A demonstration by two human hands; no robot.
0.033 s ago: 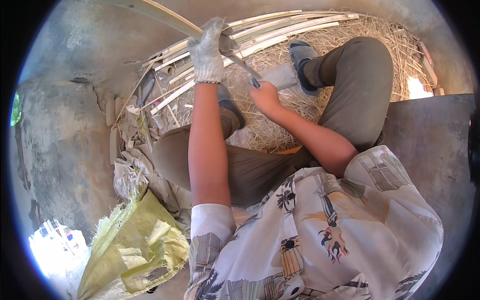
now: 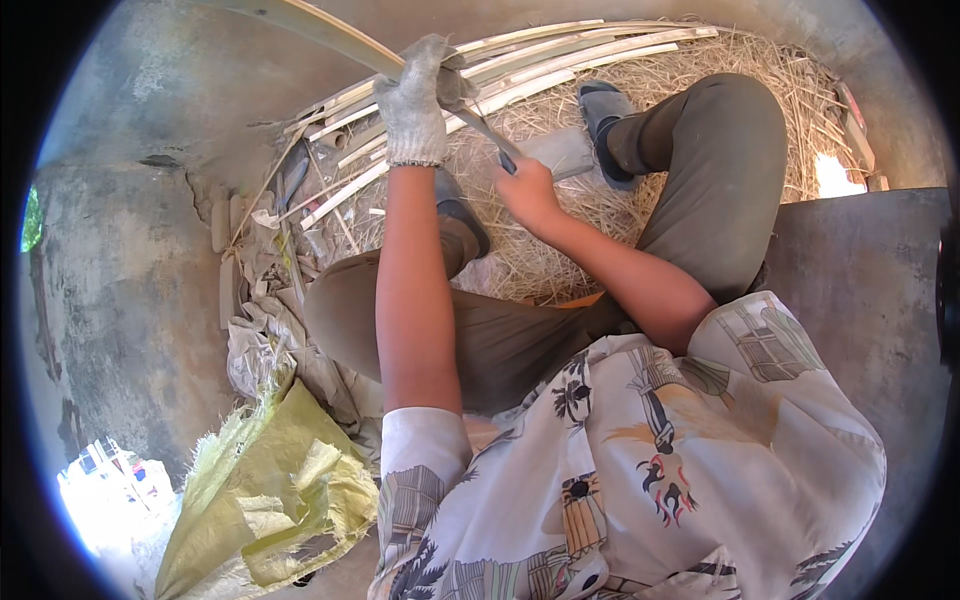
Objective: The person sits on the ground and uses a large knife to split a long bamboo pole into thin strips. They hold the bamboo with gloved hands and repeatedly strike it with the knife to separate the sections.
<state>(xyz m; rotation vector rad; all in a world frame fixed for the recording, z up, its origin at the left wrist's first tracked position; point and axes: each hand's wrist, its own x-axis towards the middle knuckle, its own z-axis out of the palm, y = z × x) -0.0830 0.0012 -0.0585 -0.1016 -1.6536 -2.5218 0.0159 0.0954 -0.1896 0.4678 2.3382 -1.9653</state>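
Head view: up and leftward ran the strip, lengthwise out of the nearer, gloved left hand, fingers wrapped round it! Below right, the bare right hand gripped the knife, fingers closed, blade slanted toward the glove; blade-to-strip contact, impossible to tell.

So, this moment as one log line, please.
left hand: gloved, grips long strip; right hand: bare, holds knife-like tool; straw: on floor
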